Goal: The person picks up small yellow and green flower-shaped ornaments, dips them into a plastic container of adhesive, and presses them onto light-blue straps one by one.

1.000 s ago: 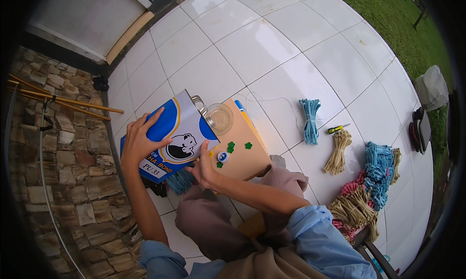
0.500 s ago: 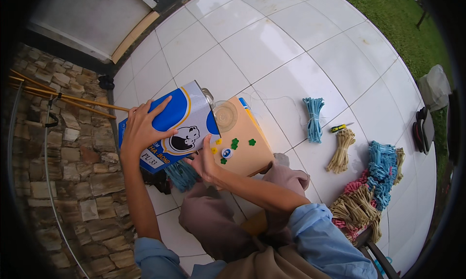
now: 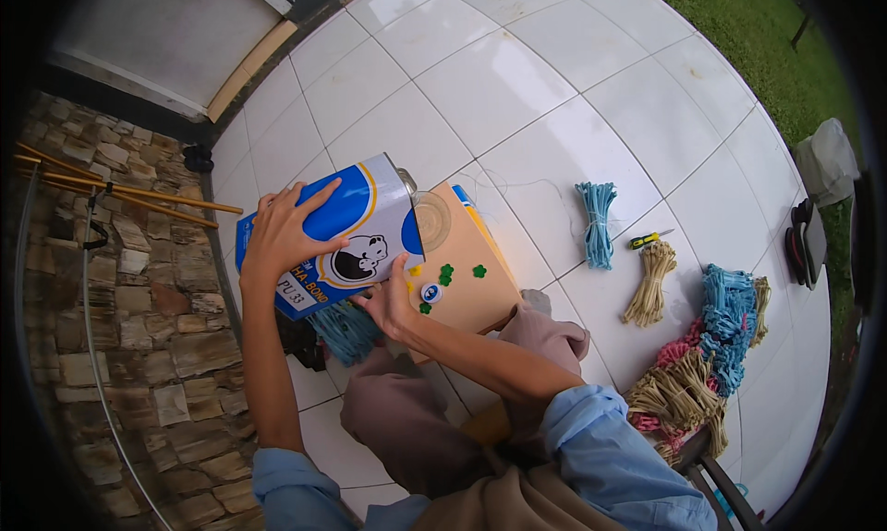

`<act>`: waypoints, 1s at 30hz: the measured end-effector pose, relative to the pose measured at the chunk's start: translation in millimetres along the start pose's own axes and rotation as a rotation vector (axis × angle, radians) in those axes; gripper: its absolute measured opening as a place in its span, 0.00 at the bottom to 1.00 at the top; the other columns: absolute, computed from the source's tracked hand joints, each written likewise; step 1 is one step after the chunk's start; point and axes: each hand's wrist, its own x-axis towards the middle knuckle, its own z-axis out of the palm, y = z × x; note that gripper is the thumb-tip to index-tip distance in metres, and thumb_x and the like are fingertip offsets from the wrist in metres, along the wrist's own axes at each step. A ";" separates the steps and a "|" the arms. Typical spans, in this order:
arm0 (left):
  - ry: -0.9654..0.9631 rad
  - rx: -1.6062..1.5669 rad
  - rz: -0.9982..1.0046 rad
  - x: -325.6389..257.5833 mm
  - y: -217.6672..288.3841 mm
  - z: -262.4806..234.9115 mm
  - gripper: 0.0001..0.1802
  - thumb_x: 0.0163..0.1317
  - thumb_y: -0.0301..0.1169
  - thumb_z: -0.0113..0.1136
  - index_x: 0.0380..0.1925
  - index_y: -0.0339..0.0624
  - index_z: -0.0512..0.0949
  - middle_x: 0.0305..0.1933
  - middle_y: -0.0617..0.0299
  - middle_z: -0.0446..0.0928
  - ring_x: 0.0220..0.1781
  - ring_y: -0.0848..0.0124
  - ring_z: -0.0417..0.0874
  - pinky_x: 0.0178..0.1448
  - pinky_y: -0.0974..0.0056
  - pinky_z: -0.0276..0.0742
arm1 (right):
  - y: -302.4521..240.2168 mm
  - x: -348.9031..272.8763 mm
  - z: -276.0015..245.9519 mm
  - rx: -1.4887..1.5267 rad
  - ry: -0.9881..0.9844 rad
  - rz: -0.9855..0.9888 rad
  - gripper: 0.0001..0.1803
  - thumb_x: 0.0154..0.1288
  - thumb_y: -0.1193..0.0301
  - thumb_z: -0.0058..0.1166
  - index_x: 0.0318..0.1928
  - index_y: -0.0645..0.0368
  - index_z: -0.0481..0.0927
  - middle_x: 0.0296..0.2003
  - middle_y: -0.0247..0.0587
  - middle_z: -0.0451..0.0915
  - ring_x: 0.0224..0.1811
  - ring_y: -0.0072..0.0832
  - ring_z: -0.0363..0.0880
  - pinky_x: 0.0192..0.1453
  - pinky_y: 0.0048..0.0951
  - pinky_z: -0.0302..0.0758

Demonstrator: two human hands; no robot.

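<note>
Between my hands a large rectangular blue-and-white tin can (image 3: 383, 207) is tilted over on its side. My left hand (image 3: 285, 235) grips it from the left, fingers spread across its blue face. Thumb and fingers of my right hand (image 3: 395, 307) hold its near lower edge. The can's metal spout (image 3: 407, 177) points away, beside a clear round container (image 3: 434, 221) that the can partly hides. That container stands on a tan board (image 3: 480, 300). A round white-and-blue cap (image 3: 431, 293), small green flower shapes (image 3: 479, 271) and yellow ones (image 3: 415, 270) lie on the board.
Blue bundled strands (image 3: 598, 226), a yellow-and-black screwdriver (image 3: 644, 242) and a beige bundle (image 3: 650, 286) lie on the white tiles (image 3: 545, 87). A pile of bundles (image 3: 725, 318) sits at right. Another blue bundle (image 3: 344, 332) lies beneath the can. A stone wall (image 3: 166, 346) rises at left.
The can has shifted slightly to the right in both my hands, its spout end moving a little over the clear container. The things on the board and floor lie as before.
</note>
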 end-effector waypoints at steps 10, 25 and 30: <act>0.060 -0.100 -0.029 -13.7 -7.3 4.0 0.47 0.31 0.56 0.67 0.58 0.65 0.65 0.53 0.42 0.69 0.53 0.53 0.72 0.61 0.55 0.58 | 0.7 -3.8 3.1 -0.028 -0.008 -0.011 0.48 0.57 0.33 0.23 0.66 0.56 0.37 0.66 0.46 0.43 0.70 0.40 0.37 0.68 0.53 0.38; 0.103 -0.216 -0.066 -42.1 -11.5 17.5 0.45 0.35 0.51 0.67 0.59 0.60 0.64 0.52 0.41 0.69 0.53 0.54 0.72 0.61 0.55 0.56 | -4.2 -15.4 -12.0 -0.220 0.019 0.004 0.50 0.55 0.32 0.29 0.66 0.53 0.36 0.66 0.46 0.43 0.69 0.41 0.38 0.67 0.56 0.39; 0.091 -0.177 -0.050 -38.1 -12.4 17.4 0.45 0.35 0.52 0.67 0.59 0.61 0.64 0.52 0.42 0.70 0.52 0.54 0.73 0.60 0.55 0.56 | -5.2 -19.1 -4.6 -0.162 0.012 0.001 0.50 0.55 0.32 0.28 0.66 0.54 0.36 0.67 0.46 0.42 0.69 0.41 0.38 0.67 0.56 0.38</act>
